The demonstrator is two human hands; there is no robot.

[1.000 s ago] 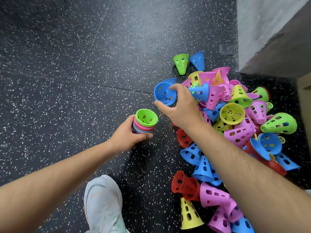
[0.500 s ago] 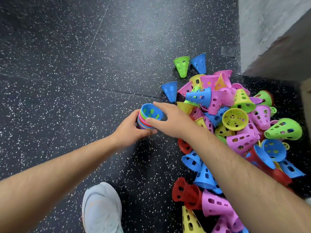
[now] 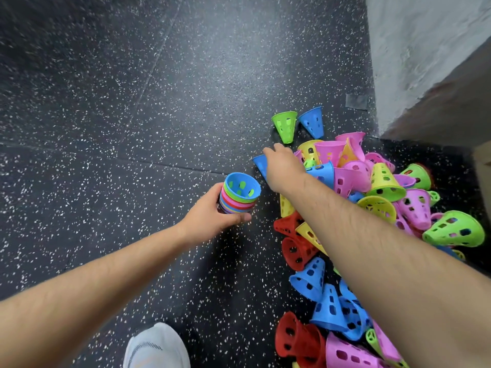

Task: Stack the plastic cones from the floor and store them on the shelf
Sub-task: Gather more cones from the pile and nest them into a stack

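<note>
The left hand point(image 3: 210, 216) had fingers point(image 3: 239, 217) wrapped round a nested stack of coloured plastic cones point(image 3: 239, 193), mouths up, axis near upright. The right hand point(image 3: 283, 168) curled over a blue plastic cone point(image 3: 259, 162); grip unclear.

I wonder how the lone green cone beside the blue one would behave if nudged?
The green cone seems to lie on its side, so a nudge would probably roll it in an arc round its narrow end. Its thin, hole-pierced wall suggests it is light and somewhat springy when pinched.
</note>
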